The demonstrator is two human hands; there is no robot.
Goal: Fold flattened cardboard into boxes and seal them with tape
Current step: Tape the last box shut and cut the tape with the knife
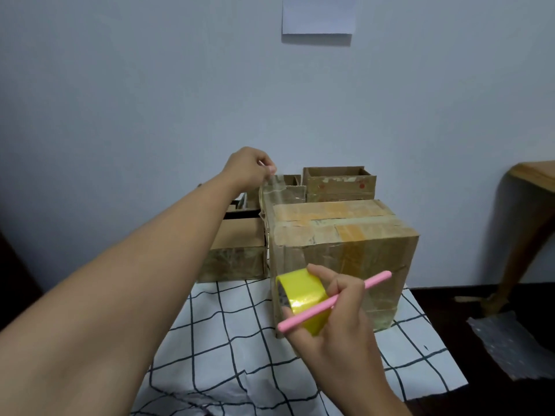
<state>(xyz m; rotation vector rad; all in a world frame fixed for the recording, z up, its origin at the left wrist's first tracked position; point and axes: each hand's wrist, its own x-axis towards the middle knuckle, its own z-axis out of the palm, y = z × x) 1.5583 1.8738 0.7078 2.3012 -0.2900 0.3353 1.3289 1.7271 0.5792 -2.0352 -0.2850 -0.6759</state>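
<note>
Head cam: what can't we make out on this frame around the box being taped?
- Big box: back, bottom and far sides hidden by its own body.
- Clear tape strip pinched by the left hand: where it sticks along the left corner is blurred.
- Yellow tape roll: its lower part is covered by the right hand and pink stick.
- Open boxes behind: contents out of sight.

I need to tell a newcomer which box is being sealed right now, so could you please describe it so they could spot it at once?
On the white, black-gridded cloth stands a cluster of cardboard boxes against the wall. The box being sealed is the largest and nearest, right beside the yellow tape roll gripped in the right hand. Unlike the open-topped boxes behind it, its top is closed and banded with tape.
</note>
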